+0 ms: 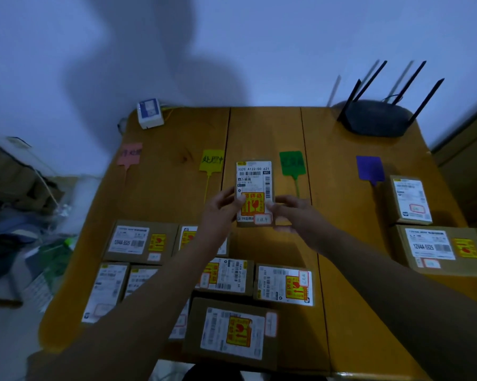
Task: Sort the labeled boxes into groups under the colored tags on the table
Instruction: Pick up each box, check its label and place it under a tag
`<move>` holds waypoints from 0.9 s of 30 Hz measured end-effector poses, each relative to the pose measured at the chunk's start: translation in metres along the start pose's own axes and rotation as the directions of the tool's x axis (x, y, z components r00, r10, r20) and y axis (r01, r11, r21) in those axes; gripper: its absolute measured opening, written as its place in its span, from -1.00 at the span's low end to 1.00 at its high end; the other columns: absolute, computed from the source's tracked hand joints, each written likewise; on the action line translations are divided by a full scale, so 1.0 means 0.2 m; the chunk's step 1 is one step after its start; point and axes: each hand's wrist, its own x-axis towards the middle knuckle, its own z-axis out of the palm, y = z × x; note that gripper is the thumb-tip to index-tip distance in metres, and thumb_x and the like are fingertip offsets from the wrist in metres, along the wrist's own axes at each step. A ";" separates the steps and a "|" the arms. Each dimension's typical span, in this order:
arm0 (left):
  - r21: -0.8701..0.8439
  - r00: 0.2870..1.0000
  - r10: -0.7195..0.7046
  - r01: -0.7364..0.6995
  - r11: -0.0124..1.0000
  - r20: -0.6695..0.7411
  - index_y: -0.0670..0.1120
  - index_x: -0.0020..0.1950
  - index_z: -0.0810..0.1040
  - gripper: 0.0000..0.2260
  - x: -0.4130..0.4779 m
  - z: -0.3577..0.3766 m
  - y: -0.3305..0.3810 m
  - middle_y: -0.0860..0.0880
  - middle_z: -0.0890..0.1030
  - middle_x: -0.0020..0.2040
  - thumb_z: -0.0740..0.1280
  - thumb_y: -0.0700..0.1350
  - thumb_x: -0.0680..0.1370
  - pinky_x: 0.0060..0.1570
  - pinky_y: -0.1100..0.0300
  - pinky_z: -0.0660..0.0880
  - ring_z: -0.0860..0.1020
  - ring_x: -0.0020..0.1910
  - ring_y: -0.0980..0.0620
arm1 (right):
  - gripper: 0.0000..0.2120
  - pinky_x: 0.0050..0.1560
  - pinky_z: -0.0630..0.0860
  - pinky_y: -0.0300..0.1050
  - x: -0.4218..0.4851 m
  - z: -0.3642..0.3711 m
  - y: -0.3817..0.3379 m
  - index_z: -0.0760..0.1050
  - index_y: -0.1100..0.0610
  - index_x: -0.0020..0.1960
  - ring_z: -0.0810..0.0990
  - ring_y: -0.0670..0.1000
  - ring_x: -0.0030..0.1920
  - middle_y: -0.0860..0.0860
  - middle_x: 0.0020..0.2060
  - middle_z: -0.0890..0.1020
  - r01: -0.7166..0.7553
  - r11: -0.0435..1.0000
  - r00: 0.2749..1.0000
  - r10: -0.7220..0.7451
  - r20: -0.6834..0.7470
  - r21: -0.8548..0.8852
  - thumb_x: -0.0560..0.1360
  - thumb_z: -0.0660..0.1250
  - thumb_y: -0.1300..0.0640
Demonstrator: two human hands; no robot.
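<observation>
I hold one small labeled box [254,185] upright over the table's middle, between the yellow tag [211,160] and the green tag [291,163]. My left hand [220,209] grips its left edge and my right hand [292,213] its right edge. A pink tag [130,153] lies far left and a purple tag [370,169] to the right. Under the purple tag sit two boxes [410,200] [441,250]. Several more labeled boxes [141,242] [284,285] [232,332] lie near the front edge, some partly hidden by my forearms.
A black router [376,118] with antennas stands at the back right of the wooden table [350,298]. A small white device [150,114] sits at the back left corner. Bags and clutter [20,215] lie on the floor to the left.
</observation>
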 end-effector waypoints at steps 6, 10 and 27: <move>0.135 0.998 -0.008 0.017 0.991 -0.070 -0.10 0.49 0.50 -0.60 0.13 -0.10 -0.04 -0.12 0.65 0.31 0.36 -0.05 0.66 0.25 -0.06 0.60 0.64 0.25 -0.08 | -0.52 -0.16 0.69 -0.26 0.18 0.14 -0.02 0.45 0.24 0.49 0.74 -0.01 0.07 0.11 0.17 0.71 -0.021 0.999 0.997 0.018 -0.081 -0.031 0.64 0.41 0.10; 0.251 0.990 0.028 0.007 0.968 -0.137 -0.10 0.40 0.58 -0.67 0.34 -0.21 -0.06 -0.05 0.70 0.19 0.35 -0.03 0.66 0.22 -0.09 0.60 0.67 0.16 -0.04 | -0.58 -0.02 0.72 -0.10 0.38 0.28 -0.05 0.52 0.21 0.45 0.72 0.03 0.07 0.10 0.17 0.72 -0.033 0.993 0.985 0.013 -0.175 -0.115 0.67 0.37 0.04; 0.333 0.992 -0.121 0.126 0.934 -0.037 -0.08 0.36 0.60 -0.71 0.80 -0.51 -0.33 -0.05 0.71 0.15 0.32 -0.03 0.68 -0.02 0.16 0.61 0.65 -0.07 0.15 | -0.67 0.12 0.64 0.14 0.82 0.58 0.16 0.62 0.18 0.34 0.67 0.07 -0.02 0.15 0.07 0.73 -0.230 0.958 0.918 0.154 -0.366 -0.173 0.69 0.33 0.01</move>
